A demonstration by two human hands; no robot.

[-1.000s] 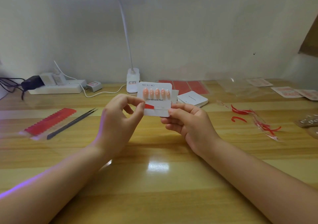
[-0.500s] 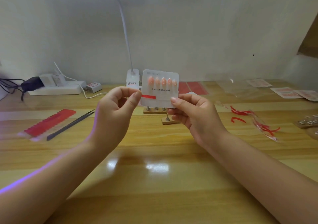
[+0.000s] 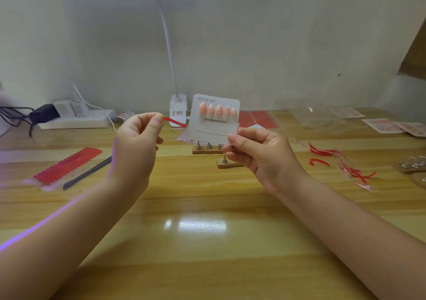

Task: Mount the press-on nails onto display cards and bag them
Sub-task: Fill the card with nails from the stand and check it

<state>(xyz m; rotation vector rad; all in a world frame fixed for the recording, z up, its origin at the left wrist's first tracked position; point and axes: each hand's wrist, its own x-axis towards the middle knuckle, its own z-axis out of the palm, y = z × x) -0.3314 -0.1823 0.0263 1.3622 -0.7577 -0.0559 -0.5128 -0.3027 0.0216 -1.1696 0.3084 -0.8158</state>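
Observation:
A white display card [image 3: 214, 124] printed "Handmade Nail" carries a row of several pink press-on nails [image 3: 217, 110] near its top. My right hand [image 3: 260, 154] grips the card's lower right corner and holds it upright above the table. My left hand [image 3: 138, 142] pinches a thin red backing strip [image 3: 175, 122] that stretches from my fingertips to the card's left edge. A pale bare strip of tape runs across the card's lower part.
Small wooden nail stands [image 3: 208, 148] sit behind the card. At the left lie a red tape sheet [image 3: 66, 167] and dark tweezers [image 3: 87, 172]. Peeled red strips [image 3: 322, 152], clear bags [image 3: 322, 119] and packets are at the right. A lamp base [image 3: 178, 109] and power strip [image 3: 73, 119] line the wall.
Both hands lifted the card higher. My left hand pulled leftward, peeling the red strip off the card's lower part until it now hangs from the left edge.

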